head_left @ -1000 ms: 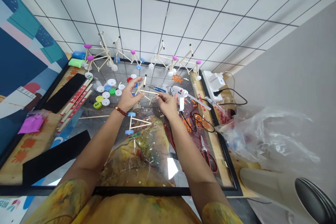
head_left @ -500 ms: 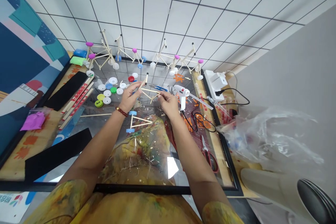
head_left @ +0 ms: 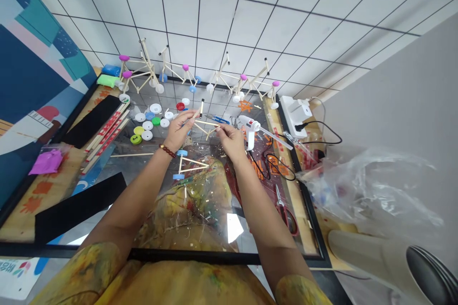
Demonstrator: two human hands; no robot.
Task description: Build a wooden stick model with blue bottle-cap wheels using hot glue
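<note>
Between both hands is a small wooden stick frame (head_left: 206, 124) with a black-tipped handlebar piece rising at its left end. My left hand (head_left: 180, 131) pinches the frame's left end, and my right hand (head_left: 231, 139) pinches its right end. Just below lies a triangular stick piece (head_left: 193, 166) with two light blue wheels, on the glass tabletop. A white glue gun (head_left: 249, 131) stands right of my right hand. Behind the hands rests a pair of blue-handled snips (head_left: 219, 119). Several coloured bottle caps (head_left: 147, 126) lie left of my left hand.
Along the tiled wall stand several stick tricycles (head_left: 186, 74) with pink seats. Red-handled scissors (head_left: 286, 212), a glue gun cord and a white power strip (head_left: 295, 113) are on the right. Bundled sticks (head_left: 105, 140) and black strips (head_left: 80, 209) lie left. A clear plastic bag (head_left: 372, 186) sits far right.
The view has shifted very slightly. Both hands keep their grip on the stick frame, with hardly any movement.
</note>
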